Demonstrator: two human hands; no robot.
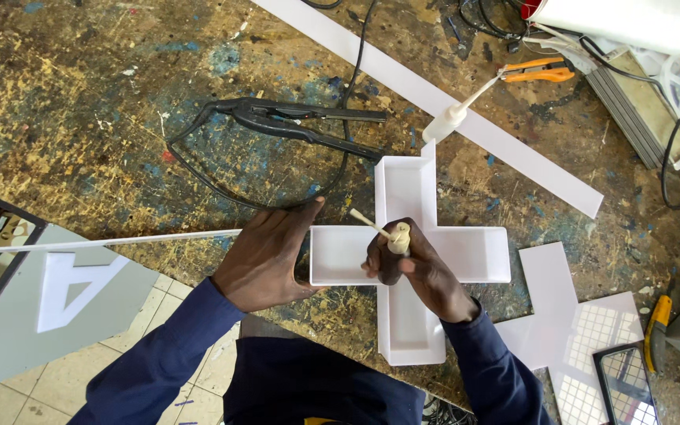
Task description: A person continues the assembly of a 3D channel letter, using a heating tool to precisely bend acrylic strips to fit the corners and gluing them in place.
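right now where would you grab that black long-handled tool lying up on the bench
Probably by its two long handles, coming from the right. The black tool lies flat, handles pointing right toward the white cross-shaped tray, jaws at the left. A black cable loops around it, so lift clear of that.

Workbench top [80, 94] is worn board, brown and mottled, with gold, blue and black paint stains and scratches across it. Bench edge runs diagonally at lower left; below it the floor [9, 401] shows pale square tiles with dark grout lines. A grey panel [9, 330] bearing a white cut-out letter leans over the floor beside the bench edge. A long white strip [513, 149] lies diagonally across the upper bench. A black cable [356, 47] trails down from the top edge. Upper right corner holds a white roll [623, 20], ribbed grey metal profiles [631, 102] and more cabling. Light is even, daylight-like, shadows soft.
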